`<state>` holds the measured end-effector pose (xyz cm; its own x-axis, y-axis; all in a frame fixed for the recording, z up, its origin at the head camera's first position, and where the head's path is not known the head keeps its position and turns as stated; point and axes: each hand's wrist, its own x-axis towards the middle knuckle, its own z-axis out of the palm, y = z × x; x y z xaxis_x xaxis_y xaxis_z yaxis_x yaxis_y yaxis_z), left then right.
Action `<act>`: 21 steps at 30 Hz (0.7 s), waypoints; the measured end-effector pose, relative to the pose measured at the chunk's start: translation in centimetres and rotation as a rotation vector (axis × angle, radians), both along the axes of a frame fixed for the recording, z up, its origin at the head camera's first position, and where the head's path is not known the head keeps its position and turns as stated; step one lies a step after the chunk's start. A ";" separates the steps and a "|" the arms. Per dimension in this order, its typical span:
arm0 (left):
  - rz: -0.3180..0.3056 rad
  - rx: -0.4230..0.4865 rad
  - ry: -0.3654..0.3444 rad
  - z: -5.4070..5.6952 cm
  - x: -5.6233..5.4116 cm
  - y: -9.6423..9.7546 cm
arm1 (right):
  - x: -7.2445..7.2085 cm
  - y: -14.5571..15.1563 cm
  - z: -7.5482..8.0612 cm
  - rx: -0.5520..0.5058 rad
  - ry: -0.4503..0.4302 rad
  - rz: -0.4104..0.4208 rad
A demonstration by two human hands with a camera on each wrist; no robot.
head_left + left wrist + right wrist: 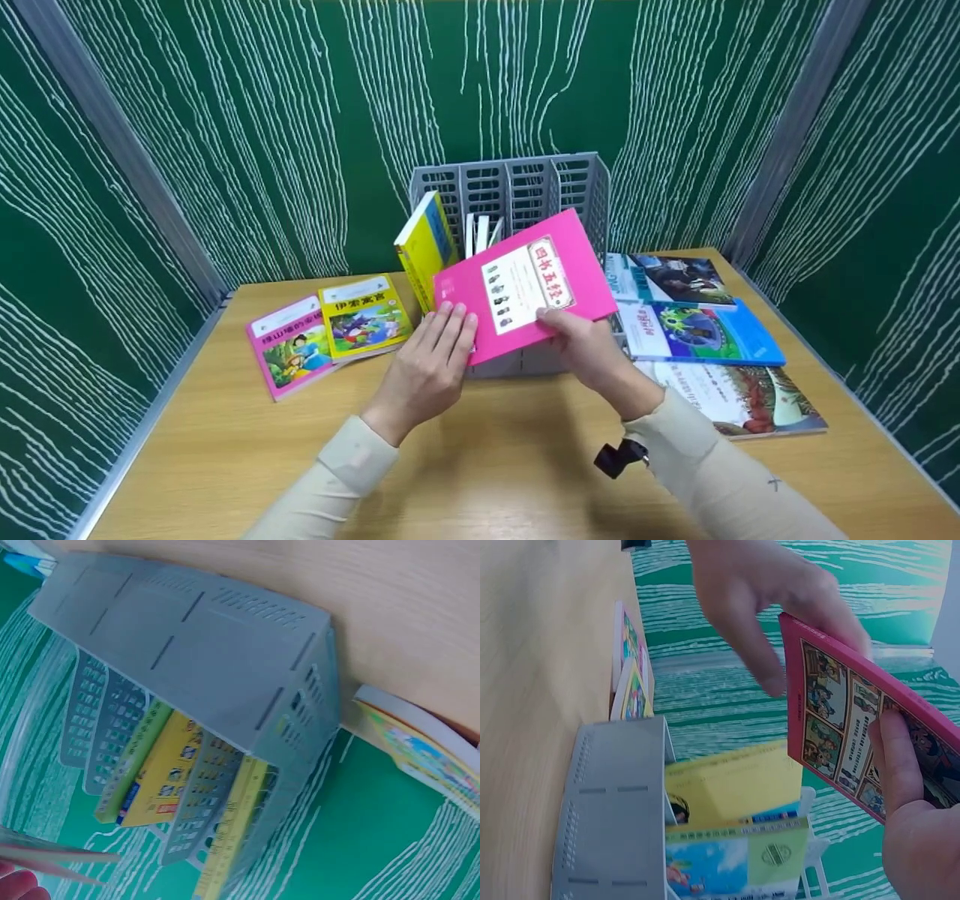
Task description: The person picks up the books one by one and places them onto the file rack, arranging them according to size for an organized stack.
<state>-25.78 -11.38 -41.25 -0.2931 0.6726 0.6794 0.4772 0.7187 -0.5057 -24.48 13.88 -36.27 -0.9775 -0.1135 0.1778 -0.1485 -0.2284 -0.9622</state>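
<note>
The right hand pinches the pink book, thumb in front, finger behind, so it stays up. The left hand rests straight fingers on its left end, likely steadying it. Past both hands, the grey rack props up a yellow book. Flat books lie beyond the right hand.

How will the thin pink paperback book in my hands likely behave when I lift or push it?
The thin pink paperback book probably stays fairly stiff, since it looks flat while the right hand pinches it. It's likely light, given its slim spine. Being so slim, it may also tip if stood unsupported and pushed.
</note>
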 end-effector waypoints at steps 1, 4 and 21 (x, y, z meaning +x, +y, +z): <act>0.013 0.001 -0.012 -0.1 -0.1 -0.1 | 0.0 0.4 0.1 -0.003 -0.006 -0.003; 0.054 -0.006 -0.045 -0.6 -0.6 -0.4 | 0.0 1.5 0.3 0.017 -0.020 -0.016; 0.116 0.105 -0.468 -5.0 -3.8 -1.2 | -0.3 6.3 -0.9 0.194 -0.081 -0.082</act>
<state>-29.61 -12.56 -46.21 -0.6519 0.5522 0.5196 0.5496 0.8163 -0.1780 -24.83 20.14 -37.17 -0.9950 -0.0579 0.0809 -0.0793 -0.0285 -0.9964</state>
